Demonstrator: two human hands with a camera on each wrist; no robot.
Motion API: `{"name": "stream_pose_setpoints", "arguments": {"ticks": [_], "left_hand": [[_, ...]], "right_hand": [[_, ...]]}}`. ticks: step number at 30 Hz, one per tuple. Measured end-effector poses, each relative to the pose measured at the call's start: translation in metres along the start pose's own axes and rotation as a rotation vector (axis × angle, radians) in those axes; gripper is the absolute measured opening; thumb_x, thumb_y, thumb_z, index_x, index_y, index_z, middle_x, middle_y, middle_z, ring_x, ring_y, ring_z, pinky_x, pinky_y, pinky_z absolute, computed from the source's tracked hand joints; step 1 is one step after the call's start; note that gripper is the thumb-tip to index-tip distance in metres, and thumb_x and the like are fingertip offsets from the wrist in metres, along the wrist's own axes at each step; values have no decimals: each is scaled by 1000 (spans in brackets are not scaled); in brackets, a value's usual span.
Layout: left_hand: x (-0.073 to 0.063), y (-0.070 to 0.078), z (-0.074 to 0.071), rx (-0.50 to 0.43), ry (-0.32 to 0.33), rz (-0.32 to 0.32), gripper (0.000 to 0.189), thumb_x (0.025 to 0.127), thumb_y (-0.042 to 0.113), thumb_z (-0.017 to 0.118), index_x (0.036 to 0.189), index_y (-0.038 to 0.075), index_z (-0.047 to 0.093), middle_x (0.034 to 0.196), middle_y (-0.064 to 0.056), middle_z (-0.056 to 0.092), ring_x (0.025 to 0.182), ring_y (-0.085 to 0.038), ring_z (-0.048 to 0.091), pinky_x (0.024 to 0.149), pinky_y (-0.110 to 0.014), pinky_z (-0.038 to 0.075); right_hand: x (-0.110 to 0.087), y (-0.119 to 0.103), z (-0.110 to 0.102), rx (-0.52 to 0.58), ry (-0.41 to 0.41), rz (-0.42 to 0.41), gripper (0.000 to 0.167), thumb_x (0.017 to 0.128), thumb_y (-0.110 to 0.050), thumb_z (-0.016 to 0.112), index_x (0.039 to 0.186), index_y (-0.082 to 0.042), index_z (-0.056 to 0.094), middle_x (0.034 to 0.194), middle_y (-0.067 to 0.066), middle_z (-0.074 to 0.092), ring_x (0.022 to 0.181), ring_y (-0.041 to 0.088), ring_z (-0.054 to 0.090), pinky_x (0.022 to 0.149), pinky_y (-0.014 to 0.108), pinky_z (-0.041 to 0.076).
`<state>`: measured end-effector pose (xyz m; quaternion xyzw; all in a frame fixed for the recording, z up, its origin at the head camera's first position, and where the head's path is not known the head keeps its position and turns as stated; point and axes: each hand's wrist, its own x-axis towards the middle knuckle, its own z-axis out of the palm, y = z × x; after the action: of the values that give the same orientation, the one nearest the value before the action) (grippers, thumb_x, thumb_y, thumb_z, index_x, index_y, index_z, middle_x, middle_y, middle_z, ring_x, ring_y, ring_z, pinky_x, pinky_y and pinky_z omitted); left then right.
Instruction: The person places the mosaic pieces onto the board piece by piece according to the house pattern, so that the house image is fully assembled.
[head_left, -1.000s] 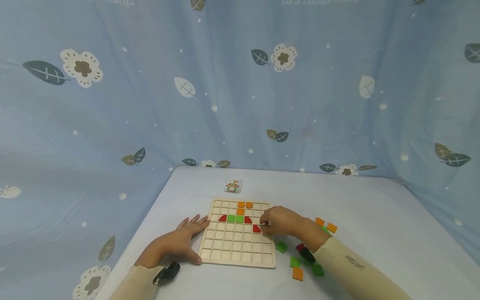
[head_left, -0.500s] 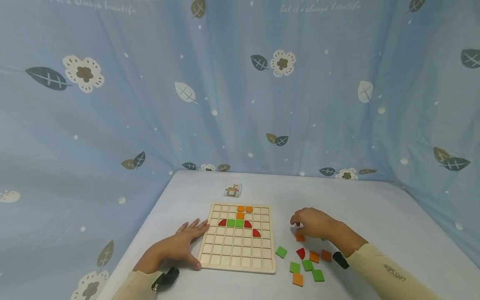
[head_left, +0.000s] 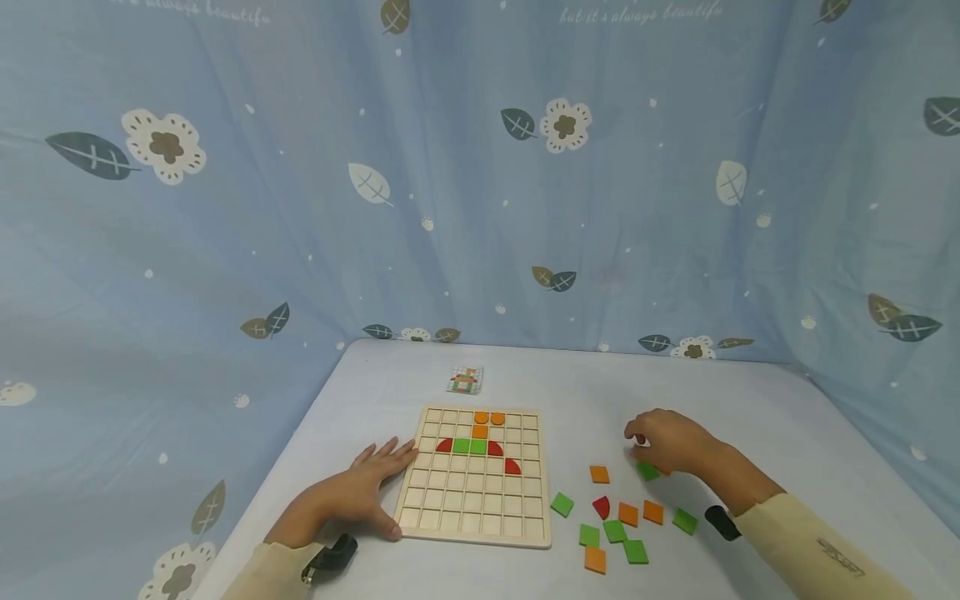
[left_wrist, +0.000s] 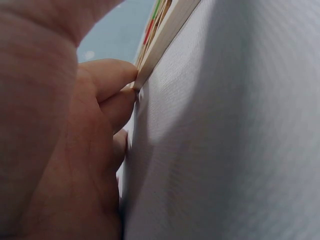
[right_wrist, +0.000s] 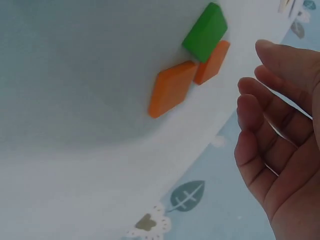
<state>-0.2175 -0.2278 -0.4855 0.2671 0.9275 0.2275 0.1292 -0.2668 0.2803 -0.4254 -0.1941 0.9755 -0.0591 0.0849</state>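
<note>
Remotely, I logged an orange square tile (head_left: 595, 561) nearest, on the white table (head_left: 577, 396). The left hand (head_left: 362, 496), fingers spread, touched the pale wooden gridded board (head_left: 472, 503) at its left edge. The right hand (head_left: 671, 440), loosely curved, thumb apart, hovered near a green square tile (head_left: 648, 472). A small printed card (head_left: 466, 380) lay beyond.

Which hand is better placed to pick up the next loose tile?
Probably the right hand: it's beside a loose green tile, apparently holding nothing, while the left hand touches the left edge of the board.
</note>
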Motion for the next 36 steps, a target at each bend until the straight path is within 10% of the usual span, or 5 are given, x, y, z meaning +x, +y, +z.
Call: {"name": "stream_pose_setpoints", "arguments": {"ticks": [23,36], "left_hand": [[1,4,-1,-6,-1,7,124,55,66,81,154,11,29,161,-2,17,147,-31,3,115,-56,-2],[2,-1,0,8,6,15,124,55,65,82,154,10,29,161,-3,18,147,-32,5,115,-56,-2]], "right_hand": [[7,15,11,-42,6,-19,14,78,-22,80,87,-16,72,78,-7,60,71,14,52,71,36,53],[27,-27,8,-25,43,-120,14,79,-24,80,88,-18,73,76,-12,60,71,10,52,71,33,52]]}}
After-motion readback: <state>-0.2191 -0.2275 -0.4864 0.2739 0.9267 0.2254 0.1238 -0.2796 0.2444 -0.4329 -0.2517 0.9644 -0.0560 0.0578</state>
